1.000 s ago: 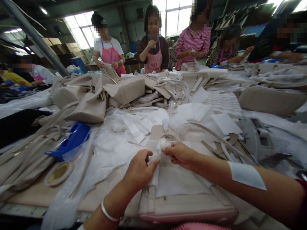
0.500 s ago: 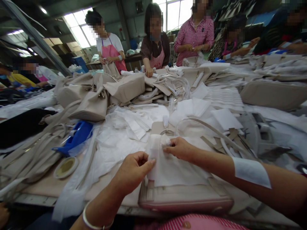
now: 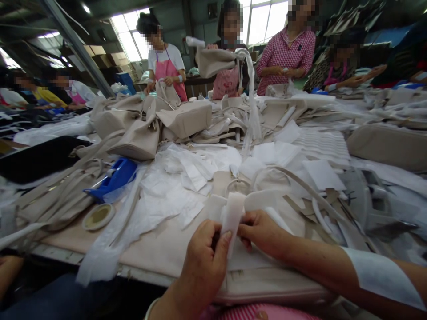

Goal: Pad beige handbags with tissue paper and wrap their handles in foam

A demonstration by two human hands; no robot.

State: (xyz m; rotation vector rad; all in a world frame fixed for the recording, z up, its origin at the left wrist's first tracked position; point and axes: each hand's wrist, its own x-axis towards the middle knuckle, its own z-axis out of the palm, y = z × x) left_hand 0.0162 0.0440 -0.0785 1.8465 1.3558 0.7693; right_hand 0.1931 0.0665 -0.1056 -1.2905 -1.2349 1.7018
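Between my hands a thin white foam sheet (image 3: pixel 233 211) stands upright, folded into a narrow strip. My left hand (image 3: pixel 207 255) is closed on it, with the thumb pressed flat against the near face. At its right edge, the bent fingers of my right hand (image 3: pixel 265 233) pinch the same sheet. Beneath both hands a beige handbag (image 3: pixel 280 282) lies flat at the table edge, partly covered by white sheeting. Its strap (image 3: pixel 307 186) arcs off to the right, and a ring with a wrapped fitting shows beyond the foam.
Left of me are a blue tape dispenser (image 3: pixel 115 180) and a tape roll (image 3: pixel 98 217). Beige handbags (image 3: pixel 185 120) are heaped farther back. White wrapping sheets (image 3: pixel 173 195) cover the middle. A grey dispenser (image 3: pixel 367 191) sits at right. Co-workers stand across the table.
The foam sheet, spread over the bag before, is now folded into an upright strip. My left hand has come closer to my right. Across the table, a co-worker has lifted a beige bag.
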